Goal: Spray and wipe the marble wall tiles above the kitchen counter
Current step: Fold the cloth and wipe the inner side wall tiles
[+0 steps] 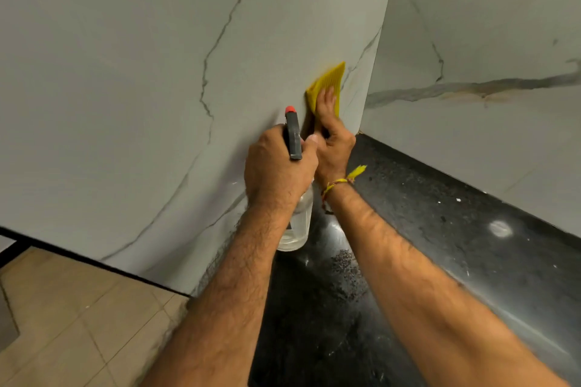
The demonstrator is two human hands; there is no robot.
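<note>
Nearest us, low in the frame, our two forearms reach forward over the dark speckled bench (440, 248), which fills the lower right. At centre frame our left hand (276, 166) grips the spray bottle (297, 223), fingers wrapped round its neck, the clear body hanging below the fist and the red-tipped nozzle (290, 109) aimed up at the wall. Just beyond, our right hand (333, 138) presses the yellow cloth (328, 82) against the marble wall tiles (141, 72), fingers (327, 100) nearly straight and laid over the cloth, close to the corner where the second tiled wall (487, 25) meets the first.

To wipe well, we judge it best to keep the palm flat so the whole cloth bears on the tile, work in overlapping strokes away from the corner, and hold the bottle clear of the wiping path. The lowest strip, where tile meets bench, likely needs a pass too.
</note>
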